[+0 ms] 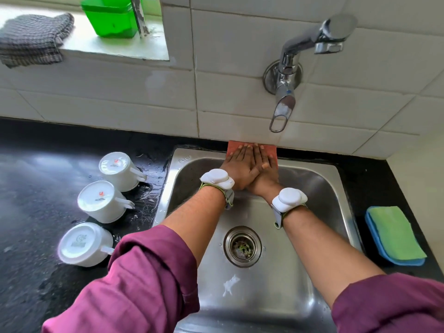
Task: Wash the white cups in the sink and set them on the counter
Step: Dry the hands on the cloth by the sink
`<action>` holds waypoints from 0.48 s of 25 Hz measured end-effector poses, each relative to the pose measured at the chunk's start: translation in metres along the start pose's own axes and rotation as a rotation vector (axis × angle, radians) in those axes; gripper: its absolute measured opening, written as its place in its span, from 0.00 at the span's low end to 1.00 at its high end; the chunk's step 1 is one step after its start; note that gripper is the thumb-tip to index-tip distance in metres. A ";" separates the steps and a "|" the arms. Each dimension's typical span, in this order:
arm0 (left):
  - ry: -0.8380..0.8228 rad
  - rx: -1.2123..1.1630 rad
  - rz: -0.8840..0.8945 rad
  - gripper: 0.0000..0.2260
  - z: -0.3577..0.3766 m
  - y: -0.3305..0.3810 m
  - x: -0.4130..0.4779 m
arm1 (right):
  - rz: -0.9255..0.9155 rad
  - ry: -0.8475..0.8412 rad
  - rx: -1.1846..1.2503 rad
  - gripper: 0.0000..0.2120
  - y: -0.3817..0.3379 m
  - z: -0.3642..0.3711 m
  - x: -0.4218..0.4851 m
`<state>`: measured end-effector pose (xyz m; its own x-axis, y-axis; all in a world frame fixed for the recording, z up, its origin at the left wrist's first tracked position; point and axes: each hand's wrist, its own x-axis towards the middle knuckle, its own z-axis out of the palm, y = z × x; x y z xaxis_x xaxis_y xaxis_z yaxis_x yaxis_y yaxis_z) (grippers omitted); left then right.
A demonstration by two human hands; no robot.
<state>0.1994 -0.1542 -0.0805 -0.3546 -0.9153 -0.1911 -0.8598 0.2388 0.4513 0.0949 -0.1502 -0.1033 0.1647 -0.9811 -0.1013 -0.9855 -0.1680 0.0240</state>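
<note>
Three white cups stand upside down on the wet black counter (36,188) left of the sink: a far cup (117,169), a middle cup (101,200) and a near cup (83,245), handles pointing right. The steel sink (264,296) holds no cup. My left hand (240,168) and my right hand (263,169) lie flat, side by side with fingers straight, on an orange cloth (271,151) at the sink's back rim. The left hand partly overlaps the right.
A chrome tap (284,92) juts from the tiled wall above the sink; no water runs. A green and blue sponge (394,234) lies on the counter to the right. A grey towel (33,39) and a green container (110,16) sit on the window ledge.
</note>
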 end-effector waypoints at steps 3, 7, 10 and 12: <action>0.012 -0.007 -0.016 0.35 -0.007 -0.018 -0.007 | -0.024 -0.003 -0.012 0.41 -0.021 -0.002 0.005; 0.042 -0.017 -0.039 0.35 -0.014 -0.037 -0.015 | -0.049 -0.040 -0.034 0.43 -0.041 -0.007 0.011; 0.052 -0.017 -0.067 0.36 -0.019 -0.051 -0.020 | -0.074 -0.054 -0.029 0.44 -0.055 -0.010 0.015; 0.069 -0.020 -0.079 0.36 -0.022 -0.061 -0.024 | -0.104 -0.044 -0.013 0.44 -0.065 -0.012 0.017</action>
<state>0.2683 -0.1542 -0.0839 -0.2589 -0.9514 -0.1669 -0.8766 0.1589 0.4542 0.1617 -0.1569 -0.0947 0.2641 -0.9531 -0.1479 -0.9625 -0.2704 0.0240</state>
